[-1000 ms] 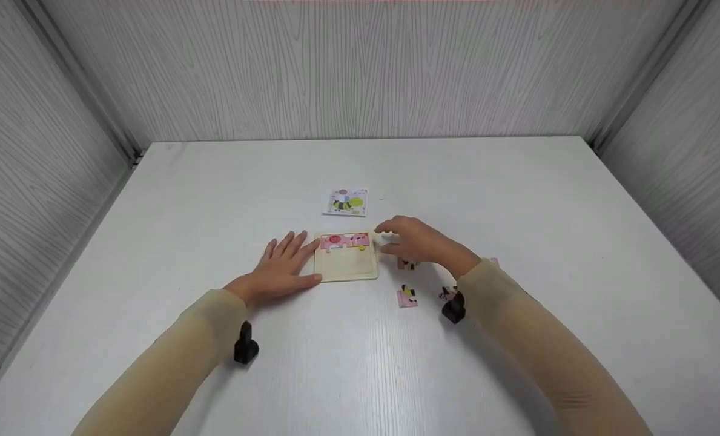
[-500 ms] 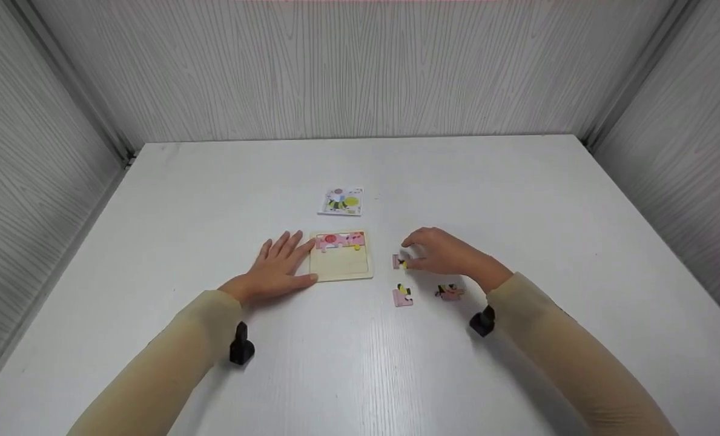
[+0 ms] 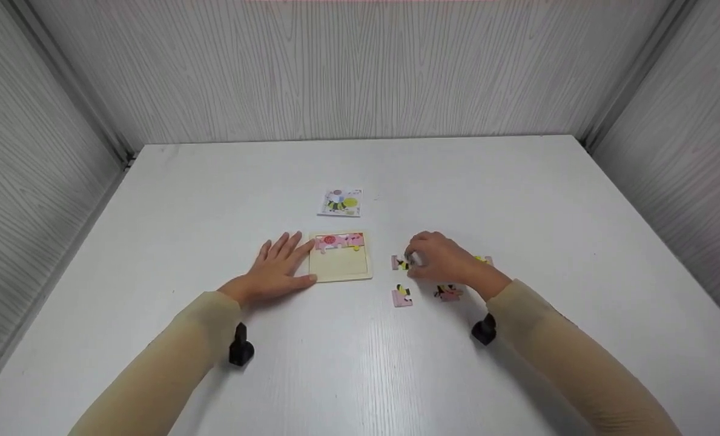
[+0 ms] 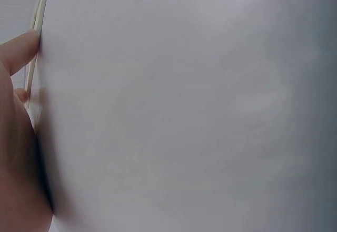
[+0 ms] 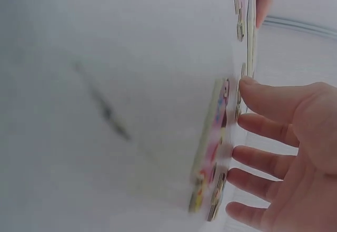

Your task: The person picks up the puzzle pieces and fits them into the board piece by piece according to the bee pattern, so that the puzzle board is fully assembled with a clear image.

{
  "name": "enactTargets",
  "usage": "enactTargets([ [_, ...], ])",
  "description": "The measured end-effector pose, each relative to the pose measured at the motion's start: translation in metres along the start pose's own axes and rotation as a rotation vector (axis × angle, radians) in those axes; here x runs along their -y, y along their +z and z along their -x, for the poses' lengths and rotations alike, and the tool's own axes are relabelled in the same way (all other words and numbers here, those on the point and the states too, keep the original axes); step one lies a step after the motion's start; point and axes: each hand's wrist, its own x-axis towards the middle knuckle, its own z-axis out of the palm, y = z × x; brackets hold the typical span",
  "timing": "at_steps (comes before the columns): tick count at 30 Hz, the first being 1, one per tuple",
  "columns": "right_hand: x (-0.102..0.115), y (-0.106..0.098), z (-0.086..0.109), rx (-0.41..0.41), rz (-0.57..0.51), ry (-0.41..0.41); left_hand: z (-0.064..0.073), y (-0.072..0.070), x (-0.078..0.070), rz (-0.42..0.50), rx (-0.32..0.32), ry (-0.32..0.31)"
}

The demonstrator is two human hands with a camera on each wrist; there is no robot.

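My left hand lies flat with spread fingers, thumb and index tips at the left edge of a shallow wooden puzzle tray. A row of pink puzzle pieces fills the tray's top. To the right, my right hand bends its thumb and fingers round a small puzzle piece, largely hidden between them. In the right wrist view the thumb and index finger touch its edges near the table. Just left of the fingertips lies a pink, black and yellow piece.
Another loose piece lies in front of the right hand, with a pink and black one below the palm. A yellow and pink piece shows behind the right wrist. A bee picture card lies beyond the tray. Wood-grain panels enclose the table.
My right hand has moved right, away from the tray's right edge, and down to the loose pieces, its fingers drawing in round one. The left hand keeps its place.
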Motion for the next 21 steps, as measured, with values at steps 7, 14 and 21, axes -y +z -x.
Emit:
enactTargets([
  [7,0.0040,0.0034,-0.0043,-0.025,0.027,0.044,-0.0008,-0.0002,0.0001,-0.008,0.012,-0.009],
  [14,0.0057,0.0050,-0.0062,-0.024,0.021,0.057,-0.0003,0.0004,0.0007,-0.007,0.010,-0.011],
  [21,0.0055,0.0031,-0.0051,-0.029,-0.024,0.021,-0.0008,0.0023,0.0026,-0.006,0.001,0.000],
])
